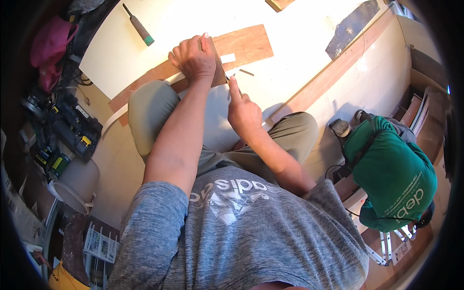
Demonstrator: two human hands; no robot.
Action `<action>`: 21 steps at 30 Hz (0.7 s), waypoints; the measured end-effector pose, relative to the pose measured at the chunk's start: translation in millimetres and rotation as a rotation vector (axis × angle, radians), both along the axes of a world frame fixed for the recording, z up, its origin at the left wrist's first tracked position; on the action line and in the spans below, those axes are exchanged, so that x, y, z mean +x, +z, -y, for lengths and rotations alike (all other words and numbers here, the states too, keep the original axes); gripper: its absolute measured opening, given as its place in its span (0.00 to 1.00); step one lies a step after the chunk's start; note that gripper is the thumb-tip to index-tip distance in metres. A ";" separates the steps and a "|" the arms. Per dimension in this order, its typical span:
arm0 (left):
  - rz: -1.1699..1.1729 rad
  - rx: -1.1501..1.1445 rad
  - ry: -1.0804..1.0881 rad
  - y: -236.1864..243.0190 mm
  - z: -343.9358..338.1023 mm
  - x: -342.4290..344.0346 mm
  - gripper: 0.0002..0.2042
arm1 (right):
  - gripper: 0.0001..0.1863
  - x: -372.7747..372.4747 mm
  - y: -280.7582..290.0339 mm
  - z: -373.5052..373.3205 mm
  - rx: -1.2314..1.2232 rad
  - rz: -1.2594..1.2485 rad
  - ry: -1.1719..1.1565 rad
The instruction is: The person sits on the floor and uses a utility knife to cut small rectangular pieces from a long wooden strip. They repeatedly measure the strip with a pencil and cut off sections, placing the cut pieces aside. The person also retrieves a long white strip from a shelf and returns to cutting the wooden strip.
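Observation:
My left hand (192, 59) grips a short dark wooden piece (218, 75) lying crosswise on a reddish-brown board (251, 41). My right hand (245, 113) is closed just below and right of it, index finger stretched along a slim tool with a small metal tip, probably a blade, mostly hidden by the hand, at the dark piece's edge. A small white rectangle (227, 57) is on the board beside the dark piece. A thin dark stick (246, 72) lies on the pale work surface (299, 58) to the right. A green-tipped tool (138, 26) lies up at the left.
A long wooden strip (328, 73) crosses at the right. Black power-tool gear (65, 128) and a pink bag (50, 50) crowd the left, above a bucket (77, 179). A green cloth (389, 174) over dark gear sits at the right, near stacked boards (420, 111).

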State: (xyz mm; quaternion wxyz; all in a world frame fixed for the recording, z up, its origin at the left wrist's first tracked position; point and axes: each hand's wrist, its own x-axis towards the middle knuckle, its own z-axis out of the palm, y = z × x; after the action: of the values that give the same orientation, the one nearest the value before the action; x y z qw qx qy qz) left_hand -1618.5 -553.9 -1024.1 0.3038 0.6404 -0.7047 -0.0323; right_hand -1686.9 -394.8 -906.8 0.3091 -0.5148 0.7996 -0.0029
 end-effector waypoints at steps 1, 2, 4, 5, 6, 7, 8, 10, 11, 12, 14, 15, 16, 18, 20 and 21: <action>-0.015 0.015 -0.009 0.4 -0.9 0.0 0.09 | 0.39 -1.1 2.9 -4.2 0.092 0.007 -0.008; -0.003 0.025 -0.013 0.7 -0.2 -0.2 0.09 | 0.39 -1.9 5.8 -7.3 0.007 0.011 -0.020; 0.021 0.026 0.002 1.8 0.3 -0.3 0.10 | 0.38 -6.0 9.3 -7.9 -0.053 0.007 -0.014; -0.007 0.006 -0.005 2.6 -0.9 0.0 0.09 | 0.38 -7.9 10.6 -6.6 -0.081 0.025 -0.017; -0.008 0.012 0.001 2.8 0.1 -0.1 0.10 | 0.37 -9.2 13.9 -8.3 -0.085 0.039 -0.025; 0.001 0.046 -0.001 3.0 -0.3 0.4 0.10 | 0.37 -10.0 16.7 -8.3 -0.055 0.058 -0.034; 0.010 0.052 0.006 2.8 0.4 0.1 0.10 | 0.34 -11.4 18.8 -7.2 -0.100 0.048 -0.051; 0.022 0.047 0.016 2.2 1.5 0.0 0.10 | 0.33 -15.1 23.4 -4.9 -0.247 0.054 -0.164; 0.026 0.093 0.023 1.9 2.4 -0.3 0.10 | 0.32 -17.5 26.0 -4.5 -0.300 0.060 -0.221; 0.030 0.135 0.029 1.9 2.2 -0.3 0.11 | 0.30 -20.4 28.4 -4.6 -0.297 0.090 -0.306; 0.002 0.183 0.036 2.5 1.5 -0.8 0.12 | 0.27 -27.2 32.7 -8.4 -0.304 0.160 -0.464; -0.003 0.201 0.041 3.3 0.9 -1.6 0.13 | 0.26 -30.3 33.5 -11.2 -0.288 0.194 -0.501; -0.007 0.213 0.047 4.5 0.0 -1.7 0.14 | 0.24 -32.6 33.8 -15.9 -0.285 0.230 -0.534; -0.045 0.273 0.057 9.0 -0.6 -2.1 0.16 | 0.22 -33.5 30.4 -26.2 -0.297 0.279 -0.593; -0.106 0.280 0.068 16.3 2.1 -0.6 0.16 | 0.21 -29.3 23.2 -38.6 -0.319 0.318 -0.656; -0.130 0.366 0.068 20.9 6.3 0.8 0.17 | 0.21 -27.2 18.4 -44.3 -0.321 0.303 -0.649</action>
State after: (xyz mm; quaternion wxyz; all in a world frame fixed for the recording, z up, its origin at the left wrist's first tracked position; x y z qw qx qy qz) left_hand -1617.7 -560.2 -1003.2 0.2280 0.7049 -0.6440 -0.1908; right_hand -1714.1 -350.4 -888.4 0.3224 -0.2708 0.8555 -0.3015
